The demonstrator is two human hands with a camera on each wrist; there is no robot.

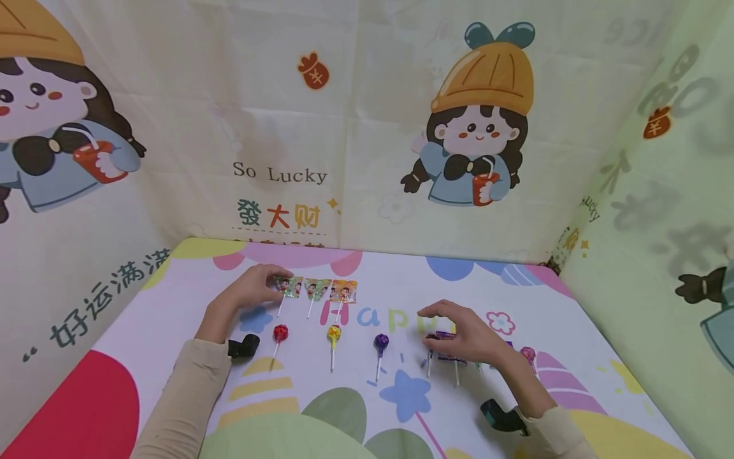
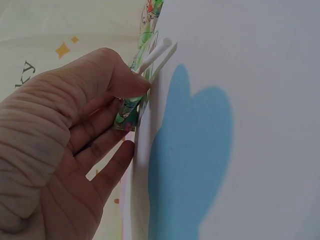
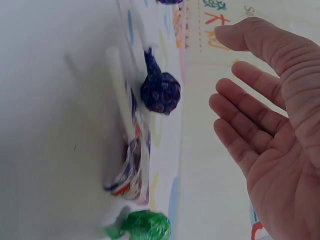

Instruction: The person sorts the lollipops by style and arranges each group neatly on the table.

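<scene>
At the back left, my left hand [image 1: 255,287] pinches a flat green-wrapped lollipop [image 1: 290,288] between thumb and fingers. In the left wrist view, the thumb lies against its wrapper [image 2: 129,111] beside the white stick. Another green-wrapped lollipop [image 1: 317,289] and an orange-wrapped one [image 1: 344,291] lie to its right. My right hand [image 1: 467,333] hovers with thumb and fingers apart, holding nothing. Near it in the right wrist view are a dark blue round lollipop [image 3: 161,95], a flat-wrapped one [image 3: 135,167] and a green one [image 3: 147,226].
In a front row lie red [image 1: 280,333], yellow [image 1: 334,335] and purple [image 1: 381,343] round lollipops. A pink lollipop [image 1: 528,352] lies right of my right forearm. Black devices [image 1: 245,346] sit at both wrists. Printed cloth walls [image 1: 367,146] enclose the table [image 1: 367,261].
</scene>
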